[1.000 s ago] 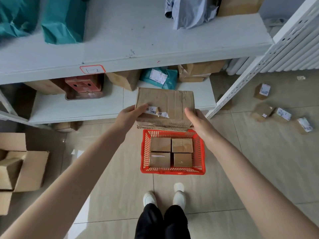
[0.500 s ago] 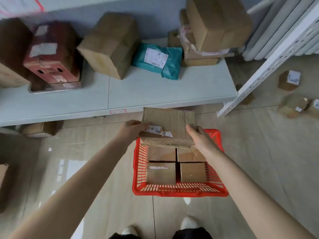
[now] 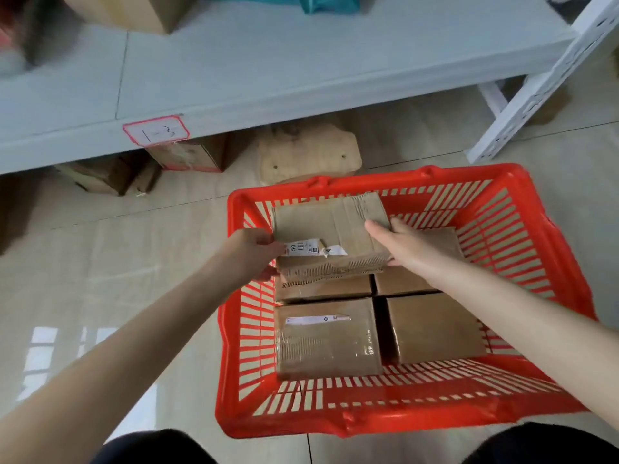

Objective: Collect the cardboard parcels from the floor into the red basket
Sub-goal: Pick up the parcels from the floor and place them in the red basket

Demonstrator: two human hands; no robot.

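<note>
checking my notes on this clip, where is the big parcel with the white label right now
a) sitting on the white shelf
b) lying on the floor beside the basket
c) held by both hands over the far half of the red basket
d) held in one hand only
c: the left hand and right hand grip opposite sides of the labelled parcel, inside the rim of the red basket above the packed boxes.

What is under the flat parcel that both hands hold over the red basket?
Under the flat parcel lie four cardboard boxes in the red basket. The near two show fully; the far two are mostly covered.
</note>
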